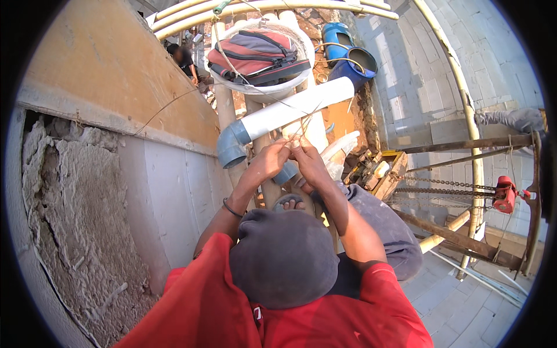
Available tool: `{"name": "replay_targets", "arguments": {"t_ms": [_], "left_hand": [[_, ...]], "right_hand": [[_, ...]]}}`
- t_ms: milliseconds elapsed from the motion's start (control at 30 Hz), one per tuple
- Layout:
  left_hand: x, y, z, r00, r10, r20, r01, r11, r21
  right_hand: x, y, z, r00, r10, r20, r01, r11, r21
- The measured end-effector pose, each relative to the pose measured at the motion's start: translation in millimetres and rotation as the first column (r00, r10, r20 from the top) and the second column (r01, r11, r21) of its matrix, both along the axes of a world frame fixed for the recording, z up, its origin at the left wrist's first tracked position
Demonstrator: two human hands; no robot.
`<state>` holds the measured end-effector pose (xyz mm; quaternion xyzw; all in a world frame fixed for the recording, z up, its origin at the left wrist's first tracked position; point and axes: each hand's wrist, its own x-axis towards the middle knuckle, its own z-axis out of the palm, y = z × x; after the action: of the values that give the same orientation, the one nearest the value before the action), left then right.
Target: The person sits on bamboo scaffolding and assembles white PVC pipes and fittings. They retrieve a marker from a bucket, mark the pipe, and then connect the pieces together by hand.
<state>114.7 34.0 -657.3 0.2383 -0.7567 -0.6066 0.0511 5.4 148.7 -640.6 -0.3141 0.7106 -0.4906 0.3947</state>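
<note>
My left hand (pixel 270 159) and my right hand (pixel 311 163) meet at the middle, fingertips pinched together on a thin wire-like strand (pixel 306 123). Loose ends of it stick up in front of the white pipe (pixel 296 109). Whether the strand goes round the pipe is unclear. The pipe lies slantwise just beyond my fingers, with a grey elbow fitting (pixel 233 142) on its left end. Another short grey pipe end (pixel 285 173) shows between my wrists, partly hidden. A black band circles my left wrist.
Bamboo poles (pixel 225 107) run beneath the pipe; my sandalled foot (pixel 290 203) rests there. A white tub (pixel 260 88) holds a red-grey bag (pixel 258 55). Blue drums (pixel 355 62) stand beyond. A red chain hoist (pixel 506 194) hangs right. A wall (pixel 87 214) borders the left. Another person (pixel 184 61) is far below.
</note>
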Motion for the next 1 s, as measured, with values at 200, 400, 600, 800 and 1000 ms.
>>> {"name": "replay_targets", "arguments": {"t_ms": [200,400,600,800,1000], "left_hand": [[4.1,-15.2,6.2,0.999,0.043,0.017,-0.036,0.955,-0.296],[28.6,-77.7,-47.1,0.842,0.468,0.268,-0.189,0.721,-0.667],[24.8,-85.9,-44.7,0.781,0.381,0.495,-0.046,0.825,-0.563],[34.8,-72.2,-33.9,0.835,0.45,0.316,-0.142,0.732,-0.666],[29.0,-68.3,1.1,0.954,0.298,0.028,-0.213,0.742,-0.636]], "right_hand": [[-14.6,-24.4,1.1,0.851,-0.422,0.313,0.494,0.845,-0.204],[-84.6,-29.9,-12.8,0.574,-0.555,0.602,0.554,0.805,0.213],[-47.4,-32.1,-16.2,0.694,-0.538,0.478,0.585,0.809,0.061],[-61.6,-20.8,48.2,0.759,-0.477,-0.443,0.508,0.86,-0.055],[-180.9,34.9,72.2,0.116,-0.542,-0.833,0.73,0.615,-0.298]]}}
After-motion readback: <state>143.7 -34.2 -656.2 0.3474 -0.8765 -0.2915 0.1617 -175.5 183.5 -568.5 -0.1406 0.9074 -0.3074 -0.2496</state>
